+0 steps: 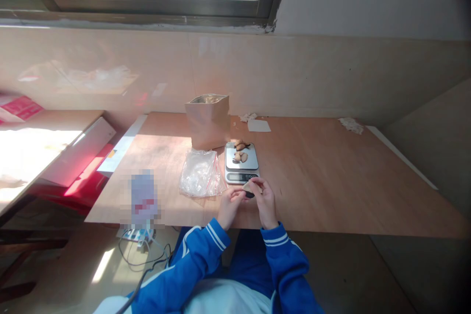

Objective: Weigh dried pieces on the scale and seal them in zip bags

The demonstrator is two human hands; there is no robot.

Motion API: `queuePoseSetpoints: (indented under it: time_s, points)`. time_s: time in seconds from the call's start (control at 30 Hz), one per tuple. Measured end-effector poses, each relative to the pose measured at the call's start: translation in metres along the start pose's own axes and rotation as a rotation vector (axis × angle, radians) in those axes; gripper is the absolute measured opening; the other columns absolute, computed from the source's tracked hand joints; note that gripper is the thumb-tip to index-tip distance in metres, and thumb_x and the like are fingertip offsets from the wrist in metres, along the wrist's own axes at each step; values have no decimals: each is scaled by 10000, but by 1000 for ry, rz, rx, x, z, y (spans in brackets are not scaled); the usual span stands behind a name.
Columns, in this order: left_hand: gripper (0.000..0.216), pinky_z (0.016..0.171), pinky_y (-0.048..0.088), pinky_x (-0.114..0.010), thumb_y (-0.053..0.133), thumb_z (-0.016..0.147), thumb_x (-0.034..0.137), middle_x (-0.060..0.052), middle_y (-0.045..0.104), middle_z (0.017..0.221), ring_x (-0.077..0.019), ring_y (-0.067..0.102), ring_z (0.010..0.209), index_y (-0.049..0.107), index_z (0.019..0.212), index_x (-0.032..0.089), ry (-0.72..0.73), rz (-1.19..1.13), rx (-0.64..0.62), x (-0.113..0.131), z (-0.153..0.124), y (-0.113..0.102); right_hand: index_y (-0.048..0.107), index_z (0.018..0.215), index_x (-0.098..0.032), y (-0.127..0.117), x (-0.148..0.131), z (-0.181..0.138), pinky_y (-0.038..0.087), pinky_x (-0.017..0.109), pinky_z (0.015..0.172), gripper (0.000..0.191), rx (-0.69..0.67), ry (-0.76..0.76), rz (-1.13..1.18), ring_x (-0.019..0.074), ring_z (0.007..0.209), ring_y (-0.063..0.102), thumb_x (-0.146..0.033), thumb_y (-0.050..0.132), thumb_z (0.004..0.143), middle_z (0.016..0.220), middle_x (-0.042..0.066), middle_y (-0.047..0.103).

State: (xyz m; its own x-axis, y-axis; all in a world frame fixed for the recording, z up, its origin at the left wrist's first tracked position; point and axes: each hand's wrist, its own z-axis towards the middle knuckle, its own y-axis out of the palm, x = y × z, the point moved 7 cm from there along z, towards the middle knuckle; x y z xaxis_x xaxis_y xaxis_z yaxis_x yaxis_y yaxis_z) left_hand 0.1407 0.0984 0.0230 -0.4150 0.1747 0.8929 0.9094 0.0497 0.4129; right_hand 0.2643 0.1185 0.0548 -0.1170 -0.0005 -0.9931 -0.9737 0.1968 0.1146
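Note:
Both hands meet just in front of a small digital kitchen scale [228, 159]. My right hand [265, 202] pinches a pale beige slice [247, 187] between its fingertips. A small dark piece [249, 195] shows right below it; which hand holds it I cannot tell. My left hand [231, 206] has its thumb and fingers pressed together beside the dark piece, and what lies in them is too small to make out. On the scale's plate rest brown curled pieces [241, 145] at the back and paler slices [240, 157] in front.
Clear zip bags [198, 174] lie left of the scale. Behind them stands an open kraft paper bag [208, 125]. A white card [259, 126] and crumpled tissue [248, 117] lie at the back, more tissue [351, 125] far right. Cables [147, 260] hang below the table's left front edge.

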Motion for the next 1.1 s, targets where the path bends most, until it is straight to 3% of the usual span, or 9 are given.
queuePoseSetpoints:
  time_s: [0.2,0.3,0.4,0.5,0.67,0.8,0.87,0.97,1.1]
  points:
    - [295,805,539,-347,651,796,385,-81,696,959,-200,659,879,630,986,160,118,71,-23,21,5,13,602,1086,-218,7,-3,0,508,363,854,412,36,-27,36,211,983,615,-440,703,754,1089,63,644]
    - [242,833,528,-359,584,838,334,-92,665,1027,-214,632,942,637,1014,176,190,330,-9,38,11,14,602,1077,-216,10,2,2,535,369,827,413,15,25,99,219,953,641,-463,690,759,1063,65,663]
    - [205,809,525,-350,562,832,238,-96,604,1068,-207,604,943,630,1020,190,300,609,103,67,18,13,607,1032,-191,-2,10,11,549,372,796,414,101,34,163,228,939,647,-471,700,741,1060,86,665]
    - [228,857,503,-352,479,858,170,-98,575,1076,-199,578,987,603,1048,186,478,719,207,118,24,18,610,1020,-178,-27,18,29,546,378,787,448,224,17,127,235,961,630,-489,709,714,1081,100,656]
    - [250,987,421,-374,425,889,161,-107,544,1142,-210,529,1111,556,1102,181,882,912,482,239,35,29,604,968,-171,-74,22,66,520,382,820,500,354,-83,-112,223,961,598,-547,717,659,1072,97,633]
    - [317,1033,355,-408,453,867,155,-130,540,1208,-253,490,1182,520,1176,177,923,1121,709,302,72,15,574,964,-173,-92,35,75,527,331,684,531,412,-65,-172,204,861,588,-591,688,658,1005,93,619]
    - [309,1014,358,-424,461,852,156,-144,573,1162,-277,511,1149,536,1152,156,821,1223,729,310,100,1,564,988,-173,-93,38,73,522,318,678,515,419,-91,-199,202,866,583,-584,664,695,999,95,611]
    - [251,989,365,-415,408,874,169,-164,624,1074,-284,560,1076,578,1053,122,665,1378,632,300,136,-15,562,1026,-173,-89,41,71,518,331,719,489,383,-128,-259,212,915,580,-569,625,746,1035,99,599]
    - [351,995,341,-422,287,950,269,-198,645,1046,-288,578,1065,593,1000,104,632,1506,595,287,146,-18,567,1051,-177,-90,44,71,515,353,744,477,380,-124,-307,218,925,587,-560,601,770,1057,103,604]
